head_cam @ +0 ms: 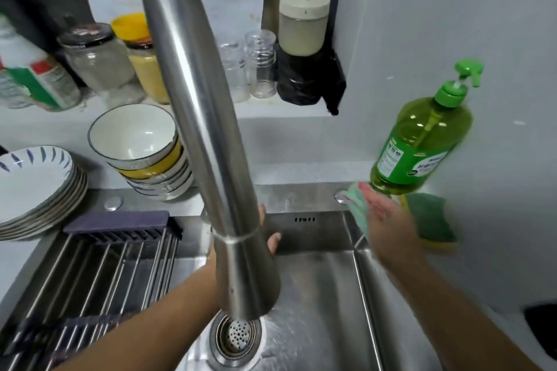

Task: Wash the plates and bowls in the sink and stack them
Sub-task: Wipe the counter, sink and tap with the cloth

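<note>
A stack of white plates with blue marks (33,190) stands on the counter at the left. Beside it is a stack of bowls (138,153), the top one white inside. The steel sink (319,289) holds no dishes that I can see. My left hand (270,239) reaches behind the big steel faucet (205,129), which hides most of it; only a thumb and a fingertip show. My right hand (384,215), blurred, holds a pale green cloth (358,205) at the sink's back right corner.
A roll-up drying rack (99,265) covers the sink's left part. The drain strainer (238,337) lies under the faucet head. A green soap bottle (422,141) and a green-yellow sponge (431,220) sit at the right. Jars and glasses line the back ledge.
</note>
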A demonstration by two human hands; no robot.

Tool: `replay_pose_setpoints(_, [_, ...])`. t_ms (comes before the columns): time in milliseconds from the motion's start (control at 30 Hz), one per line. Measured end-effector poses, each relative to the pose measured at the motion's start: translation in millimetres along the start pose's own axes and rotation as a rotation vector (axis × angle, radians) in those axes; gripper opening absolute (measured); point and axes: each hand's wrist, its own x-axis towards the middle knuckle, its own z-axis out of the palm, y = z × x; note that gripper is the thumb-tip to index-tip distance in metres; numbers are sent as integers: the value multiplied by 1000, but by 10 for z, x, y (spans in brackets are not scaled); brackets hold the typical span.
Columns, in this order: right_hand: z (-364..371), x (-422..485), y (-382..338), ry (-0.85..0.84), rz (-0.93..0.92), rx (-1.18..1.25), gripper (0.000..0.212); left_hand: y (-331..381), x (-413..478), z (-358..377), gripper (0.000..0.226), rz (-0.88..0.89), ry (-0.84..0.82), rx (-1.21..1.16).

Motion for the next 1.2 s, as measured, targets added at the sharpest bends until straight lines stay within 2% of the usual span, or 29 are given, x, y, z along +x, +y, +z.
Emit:
replay_pose_setpoints(67, [385, 279, -149, -120, -159, -116, 39, 124, -24, -118, 78, 77, -21, 38])
replay_pose_setpoints(133, [823, 498, -235, -359, -320, -346, 39, 216, -39, -217, 72, 112, -43, 106])
replay_pose_setpoints(200, [1186, 601, -291, -614, -392, -593, 45, 217, -38, -290, 77, 141, -12, 88])
replay_pose_setpoints(300, [1446, 665, -395, -824, -353, -623, 50, 221, -88, -297, 91, 89, -78, 135])
replay_pose_setpoints(433, [1516, 885, -520, -948, -356, -603, 53, 298, -30, -313, 100, 47, -11, 177])
replay_pose_setpoints(533, [1163, 988, -458, -945, -362, -614, 50, 333, 71, -336, 112, 39, 26, 132])
replay_pose_setpoints(600, [830, 1043, -216, -879, -339, -635, 47, 355, 191, -327, 107, 35, -10, 92])
replay_pose_setpoints(667, [609, 1052, -18, -777, -348, -755, 47, 372, 324, -288, 101, 26, -21, 71])
replay_pose_setpoints(733, [664, 1005, 44, -695, -337, -853, 49, 358, 398, -213, 99, 0, -32, 90])
replay_pose_setpoints(933, [1033, 816, -180, -797, -336, -608, 52, 226, 445, -237, 106, -2, -72, 49])
replay_pose_setpoints(1067, [626, 940, 59, -598, -226, -799, 56, 268, 448, -196, 107, -15, -66, 36])
replay_pose_setpoints(1200, [539, 872, 85, -472, -125, -824, 58, 295, 480, -208, 108, -9, -84, 40])
